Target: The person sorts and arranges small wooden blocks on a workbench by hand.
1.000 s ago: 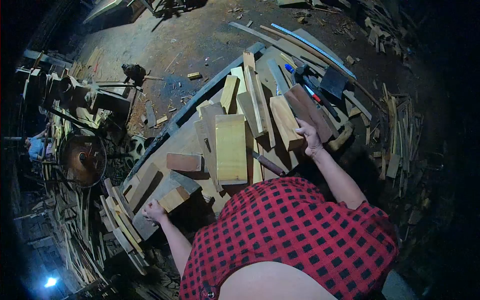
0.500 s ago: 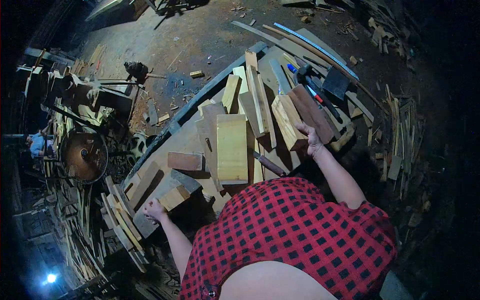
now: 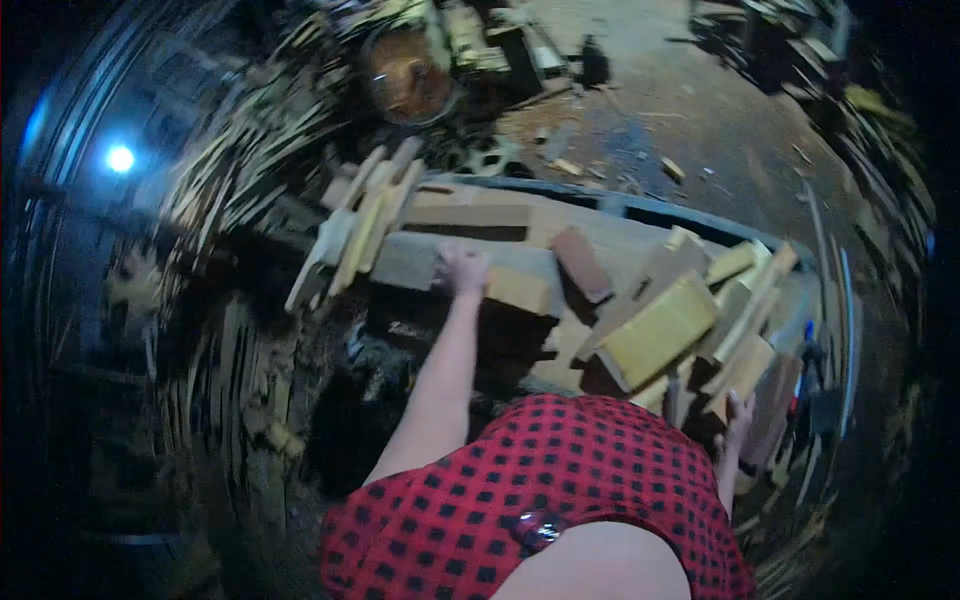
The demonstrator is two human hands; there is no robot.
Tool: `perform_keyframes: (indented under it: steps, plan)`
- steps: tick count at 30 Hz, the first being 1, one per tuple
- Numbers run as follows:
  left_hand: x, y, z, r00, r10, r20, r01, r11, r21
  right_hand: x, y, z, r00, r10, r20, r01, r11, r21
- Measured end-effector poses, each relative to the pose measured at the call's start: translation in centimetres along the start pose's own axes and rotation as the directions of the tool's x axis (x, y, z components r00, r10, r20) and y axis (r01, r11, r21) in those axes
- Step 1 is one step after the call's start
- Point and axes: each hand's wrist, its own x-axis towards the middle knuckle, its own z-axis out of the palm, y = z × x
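Head view swung left, so work at the desk's [image 3: 617, 228] left end faces me: left hand [image 3: 462, 268] beside the small block [image 3: 517, 291], right hand [image 3: 738, 418] still at the tan block [image 3: 746, 372], grips too blurred to tell.

Bare table [image 3: 615, 222] beyond reddish block [image 3: 580, 262]: passable. Left grip [image 3: 463, 268]: at grey beam [image 3: 405, 252]; stacked strips [image 3: 372, 225] obstruct leftward. Right grip [image 3: 737, 417]: wooden block [image 3: 747, 370] ahead, brown board [image 3: 778, 405] close rightward.
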Motion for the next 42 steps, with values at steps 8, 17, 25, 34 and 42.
perform_keyframes:
  steps: [8,17,25,34,42]
  plan:
    - [-1.1,0.8,-1.2,0.999,-0.004,-0.032,-0.001,0.988,-0.154,2.3,0.7,-1.4,0.998,-0.008,-0.069,-0.036,0.789,-0.614]
    - [2.8,-8.5,-3.7,0.971,0.178,0.158,0.071,0.417,-0.906,-5.1,-3.9,22.1,0.876,-0.388,0.286,0.480,0.652,-0.588]
    - [10.3,-19.8,-15.1,0.915,0.250,-0.316,-0.263,0.965,0.002,-12.2,0.2,42.9,0.393,-0.096,0.914,0.919,0.059,-0.389]
    - [12.7,-26.0,-15.6,0.964,0.239,0.116,-0.244,0.970,0.025,-11.4,2.0,45.3,0.408,-0.063,0.911,0.872,-0.269,-0.409]
    - [13.6,-28.1,-13.6,0.935,0.314,-0.165,-0.331,0.940,-0.083,-10.8,2.5,45.6,0.382,-0.112,0.917,0.864,-0.310,-0.398]
